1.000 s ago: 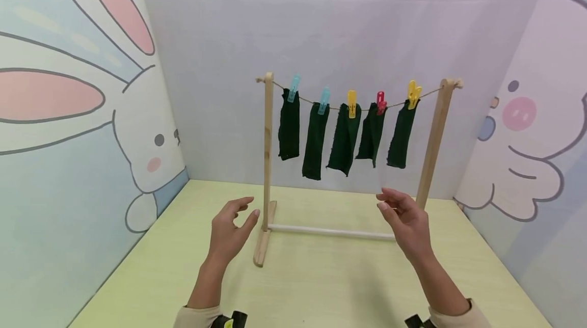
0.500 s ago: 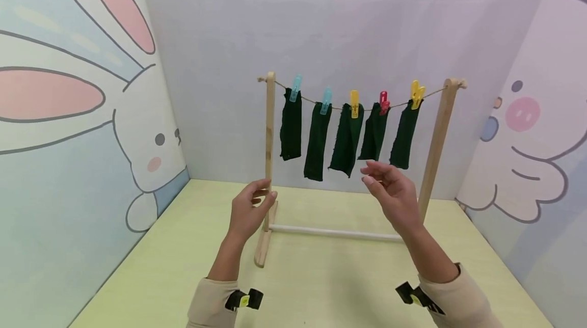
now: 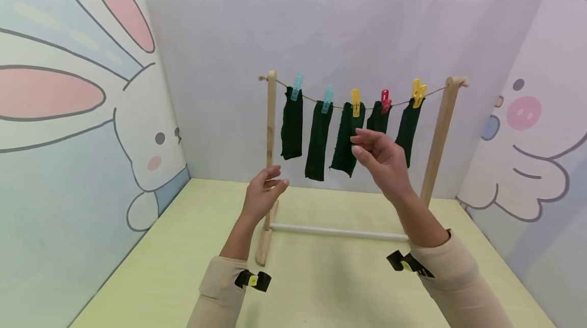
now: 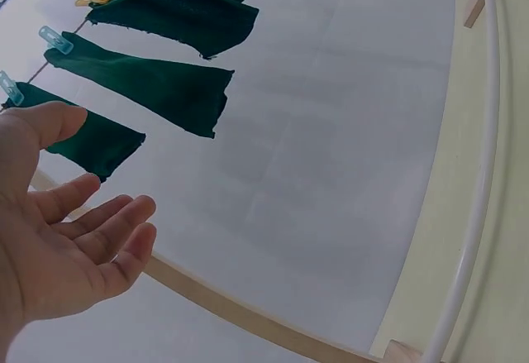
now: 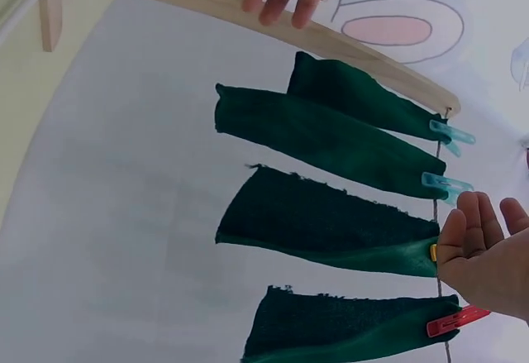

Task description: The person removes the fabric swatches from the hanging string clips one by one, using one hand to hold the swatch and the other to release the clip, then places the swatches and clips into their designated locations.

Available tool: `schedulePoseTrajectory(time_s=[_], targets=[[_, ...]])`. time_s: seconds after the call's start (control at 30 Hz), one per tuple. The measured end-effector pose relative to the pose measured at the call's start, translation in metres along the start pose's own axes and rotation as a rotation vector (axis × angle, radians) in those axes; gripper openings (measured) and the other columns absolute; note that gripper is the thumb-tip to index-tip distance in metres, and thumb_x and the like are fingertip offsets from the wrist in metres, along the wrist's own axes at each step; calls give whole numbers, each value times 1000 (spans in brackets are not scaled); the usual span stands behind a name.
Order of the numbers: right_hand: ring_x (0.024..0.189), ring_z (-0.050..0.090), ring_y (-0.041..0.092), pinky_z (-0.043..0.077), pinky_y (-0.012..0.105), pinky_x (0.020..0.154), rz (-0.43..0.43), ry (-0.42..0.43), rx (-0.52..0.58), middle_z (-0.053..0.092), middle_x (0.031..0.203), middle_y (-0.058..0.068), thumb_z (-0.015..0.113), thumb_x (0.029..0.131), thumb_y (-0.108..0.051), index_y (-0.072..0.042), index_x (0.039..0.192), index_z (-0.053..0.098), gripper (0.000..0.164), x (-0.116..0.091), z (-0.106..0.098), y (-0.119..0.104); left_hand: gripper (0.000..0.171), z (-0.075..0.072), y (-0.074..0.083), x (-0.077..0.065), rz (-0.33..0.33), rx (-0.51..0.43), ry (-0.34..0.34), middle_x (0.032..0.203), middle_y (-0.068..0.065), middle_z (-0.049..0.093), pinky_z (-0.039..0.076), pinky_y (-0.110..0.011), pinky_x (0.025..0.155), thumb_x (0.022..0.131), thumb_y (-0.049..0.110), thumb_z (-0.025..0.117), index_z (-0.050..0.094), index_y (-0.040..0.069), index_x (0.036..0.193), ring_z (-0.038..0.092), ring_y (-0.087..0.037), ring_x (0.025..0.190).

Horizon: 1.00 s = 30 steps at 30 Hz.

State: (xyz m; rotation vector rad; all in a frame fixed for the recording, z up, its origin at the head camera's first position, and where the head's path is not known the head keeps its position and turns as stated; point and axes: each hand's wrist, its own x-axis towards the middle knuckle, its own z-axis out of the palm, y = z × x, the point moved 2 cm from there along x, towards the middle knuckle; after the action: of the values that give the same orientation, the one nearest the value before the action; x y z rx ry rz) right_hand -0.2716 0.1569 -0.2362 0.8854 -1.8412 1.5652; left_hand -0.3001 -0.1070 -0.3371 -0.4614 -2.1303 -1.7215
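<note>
Several dark green cloth strips hang from a thin string, each held by a clothespin. The clothespins are two light blue ones (image 3: 327,100) at left, a yellow one (image 3: 355,103) at centre, then a red one (image 3: 385,100) and another yellow one (image 3: 418,93). My right hand (image 3: 385,162), fingers loosely bent and holding nothing, is raised before the middle cloth strip (image 3: 343,139) and hides part of the one beside it. Lower down, my left hand (image 3: 260,198) is near the rack's left post (image 3: 271,124), thumb and fingers apart, below the leftmost strip (image 4: 107,144).
The string is tied between the left post and the right wooden post (image 3: 440,139). Low across the rack runs a white rod (image 3: 339,231), over a pale yellow tabletop (image 3: 183,267). Walls with cartoon animals flank both sides, and a plain pale backdrop (image 3: 220,63) stands behind.
Both hands have risen and moved forward toward the hanging strips. The left hand has shifted rightward, the right hand slightly leftward. The strips and clothespins still hang as before.
</note>
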Motion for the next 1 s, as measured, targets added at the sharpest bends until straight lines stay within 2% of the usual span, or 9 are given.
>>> schedulePoseTrajectory(time_s=[0.1, 0.3, 0.53, 0.6, 0.7, 0.77, 0.83, 0.97, 1.0], targets=[[98, 59, 22, 48, 22, 80, -5, -8, -4, 59, 113, 20, 58, 90, -1, 11, 122, 50, 35, 9, 2, -2, 50, 5, -1, 6, -26, -9, -24, 124, -14, 54, 48, -40, 84, 87, 20, 68, 50, 6, 132, 56, -27, 108], [100, 57, 30, 47, 23, 83, -36, -16, -32, 59, 115, 18, 61, 89, -3, 10, 122, 50, 37, 25, 4, -8, 60, 16, 0, 17, -68, -9, -32, 130, -16, 51, 47, -42, 86, 88, 24, 66, 41, 6, 139, 53, -29, 113], [103, 55, 31, 47, 24, 84, -46, -25, -40, 57, 119, 19, 62, 89, -6, 5, 125, 50, 39, 43, 6, -14, 75, 21, 3, 28, -178, -125, -119, 138, -17, 42, 36, -47, 97, 90, 28, 63, 20, 5, 147, 44, -30, 122], [104, 55, 31, 47, 24, 84, -48, -33, -41, 57, 120, 17, 62, 89, -6, 4, 125, 51, 39, 48, 7, -16, 75, 21, 10, 28, -177, -154, -141, 140, -18, 39, 34, -48, 99, 91, 24, 61, 16, 5, 148, 43, -30, 124], [104, 55, 28, 46, 25, 85, -63, -42, -62, 58, 120, 13, 62, 89, -5, 2, 126, 51, 39, 57, 10, -20, 69, 20, 23, 28, -133, -205, -146, 139, -21, 39, 33, -47, 99, 92, 16, 59, 18, 1, 147, 43, -32, 123], [104, 56, 25, 46, 27, 86, -80, -50, -78, 59, 119, 10, 62, 89, -6, 2, 126, 51, 39, 63, 12, -22, 63, 20, 29, 28, -100, -234, -131, 136, -23, 41, 35, -46, 99, 92, 10, 58, 24, -2, 144, 45, -33, 121], [104, 56, 21, 46, 28, 87, -83, -55, -97, 58, 120, 8, 63, 89, -8, 1, 126, 51, 41, 67, 14, -24, 55, 21, 28, 30, -81, -252, -97, 132, -23, 46, 37, -43, 97, 92, 9, 58, 33, -4, 139, 48, -33, 118], [105, 56, 21, 46, 29, 87, -73, -61, -120, 57, 121, 9, 64, 88, -11, 0, 127, 52, 42, 74, 18, -27, 42, 22, 15, 36, -61, -243, 27, 117, -18, 57, 44, -33, 90, 90, 12, 63, 50, -4, 127, 56, -26, 106], [105, 55, 21, 46, 29, 87, -68, -58, -126, 57, 121, 9, 64, 88, -12, 0, 127, 52, 42, 76, 19, -27, 39, 21, 18, 34, -61, -233, 59, 113, -19, 59, 45, -32, 88, 90, 11, 63, 52, -6, 123, 57, -27, 103]])
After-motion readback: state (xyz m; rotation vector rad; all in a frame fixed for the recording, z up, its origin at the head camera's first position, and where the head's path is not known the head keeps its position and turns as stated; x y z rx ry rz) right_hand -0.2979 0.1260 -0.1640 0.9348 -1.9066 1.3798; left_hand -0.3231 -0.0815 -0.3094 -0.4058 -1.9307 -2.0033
